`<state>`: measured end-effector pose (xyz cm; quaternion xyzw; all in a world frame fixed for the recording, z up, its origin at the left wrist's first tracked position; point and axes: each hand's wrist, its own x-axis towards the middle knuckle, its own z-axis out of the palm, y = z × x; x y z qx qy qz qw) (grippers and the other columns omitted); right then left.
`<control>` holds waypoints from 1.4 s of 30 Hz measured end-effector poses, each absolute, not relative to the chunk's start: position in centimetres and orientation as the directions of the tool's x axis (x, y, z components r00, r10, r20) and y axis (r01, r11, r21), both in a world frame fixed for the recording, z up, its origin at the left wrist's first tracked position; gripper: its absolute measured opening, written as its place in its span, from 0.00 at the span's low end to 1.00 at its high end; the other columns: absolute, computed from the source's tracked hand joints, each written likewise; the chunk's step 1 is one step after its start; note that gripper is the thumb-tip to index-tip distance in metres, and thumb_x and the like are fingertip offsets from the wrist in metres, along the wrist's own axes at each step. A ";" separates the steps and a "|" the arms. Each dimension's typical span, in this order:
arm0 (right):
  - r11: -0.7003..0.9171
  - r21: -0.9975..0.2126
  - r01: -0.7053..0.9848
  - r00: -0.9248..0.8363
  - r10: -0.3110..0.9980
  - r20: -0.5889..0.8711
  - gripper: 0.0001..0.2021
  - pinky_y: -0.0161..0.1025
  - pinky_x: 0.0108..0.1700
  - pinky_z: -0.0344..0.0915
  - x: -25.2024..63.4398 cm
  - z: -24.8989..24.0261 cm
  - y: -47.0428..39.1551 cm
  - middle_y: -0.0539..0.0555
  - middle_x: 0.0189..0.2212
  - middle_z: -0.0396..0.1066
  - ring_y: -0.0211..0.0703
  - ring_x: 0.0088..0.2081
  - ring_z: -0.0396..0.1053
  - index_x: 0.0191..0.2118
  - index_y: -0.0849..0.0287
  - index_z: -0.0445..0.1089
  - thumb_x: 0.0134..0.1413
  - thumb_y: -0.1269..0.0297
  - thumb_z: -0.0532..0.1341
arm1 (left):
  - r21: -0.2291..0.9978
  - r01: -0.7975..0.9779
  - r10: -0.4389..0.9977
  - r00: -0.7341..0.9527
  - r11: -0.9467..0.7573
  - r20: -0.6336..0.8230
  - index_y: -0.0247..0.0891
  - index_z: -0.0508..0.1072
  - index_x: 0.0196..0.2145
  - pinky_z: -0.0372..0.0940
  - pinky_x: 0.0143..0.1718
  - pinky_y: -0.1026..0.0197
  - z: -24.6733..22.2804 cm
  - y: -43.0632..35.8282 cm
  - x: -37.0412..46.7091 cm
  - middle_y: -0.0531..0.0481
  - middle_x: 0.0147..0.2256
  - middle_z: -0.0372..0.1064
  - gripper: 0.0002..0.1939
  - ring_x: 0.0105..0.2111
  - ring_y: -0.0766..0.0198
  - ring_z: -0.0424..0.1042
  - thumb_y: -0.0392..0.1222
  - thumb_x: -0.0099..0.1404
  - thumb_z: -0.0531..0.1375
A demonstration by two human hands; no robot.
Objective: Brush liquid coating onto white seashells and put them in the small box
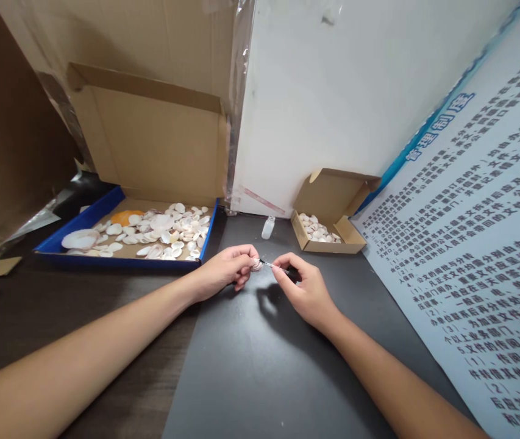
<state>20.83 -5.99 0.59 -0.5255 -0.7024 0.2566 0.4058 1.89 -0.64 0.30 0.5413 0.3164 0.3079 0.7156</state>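
Note:
A small pale seashell (256, 264) is pinched between the thumb and fingers of my left hand (230, 268). My right hand (303, 286) closes around the black handle of a small brush (266, 263), whose thin stem points left. Its dark tip meets the shell or lies right against it. Just beyond both hands stands a small whitish bottle (268, 227), its neck uncapped. Most of the brush handle is hidden by my right fingers, and much of the shell by my left ones.
At the left, a blue-sided cardboard box (117, 261) with its lid raised holds many shells (163, 227). A smaller open cardboard box (333, 247) of shells stands back right. A white panel (333, 110) rises behind, and a printed sheet (470, 244) borders the right side.

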 end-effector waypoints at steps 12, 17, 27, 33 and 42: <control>0.332 -0.768 0.547 -0.153 0.942 0.298 0.07 0.34 0.30 0.60 20.8 0.6 -6.0 0.50 0.26 0.70 0.38 0.27 0.65 0.35 0.58 0.71 0.60 0.62 0.58 | 0.967 -0.073 0.757 0.638 0.243 -0.142 0.37 0.64 0.29 0.58 0.20 0.68 0.5 -0.7 1.8 0.60 0.18 0.59 0.10 0.16 0.73 0.59 0.44 0.58 0.61; 0.275 -0.733 0.622 -0.113 0.958 0.264 0.07 0.34 0.28 0.57 20.9 0.6 -5.8 0.48 0.22 0.67 0.38 0.25 0.63 0.32 0.58 0.70 0.58 0.63 0.59 | 0.962 -0.075 0.754 0.639 0.262 -0.155 0.37 0.64 0.29 0.59 0.19 0.68 0.6 -0.7 1.8 0.57 0.21 0.63 0.11 0.16 0.73 0.61 0.45 0.58 0.62; 0.255 -0.733 0.630 -0.132 0.966 0.222 0.10 0.34 0.30 0.58 20.8 0.8 -6.0 0.49 0.23 0.70 0.39 0.26 0.64 0.29 0.58 0.72 0.59 0.63 0.58 | 0.952 -0.103 0.756 0.635 0.287 -0.158 0.37 0.64 0.28 0.57 0.19 0.69 0.8 -0.6 1.6 0.54 0.23 0.65 0.05 0.18 0.72 0.61 0.39 0.57 0.58; 0.301 -0.752 0.587 -0.149 0.953 0.265 0.09 0.34 0.30 0.57 20.9 0.8 -6.0 0.48 0.23 0.66 0.38 0.26 0.63 0.30 0.58 0.69 0.60 0.63 0.56 | 0.947 -0.117 0.767 0.620 0.300 -0.166 0.38 0.63 0.27 0.51 0.18 0.69 0.9 -0.7 1.7 0.57 0.20 0.57 0.05 0.17 0.73 0.54 0.38 0.57 0.58; 0.201 -0.718 0.666 -0.107 0.979 0.175 0.08 0.34 0.28 0.54 21.0 0.6 -5.7 0.47 0.22 0.65 0.38 0.25 0.62 0.28 0.57 0.67 0.57 0.64 0.56 | 0.946 -0.118 0.768 0.618 0.303 -0.169 0.38 0.62 0.27 0.51 0.19 0.69 0.9 -0.8 1.7 0.57 0.20 0.56 0.06 0.17 0.73 0.52 0.39 0.58 0.58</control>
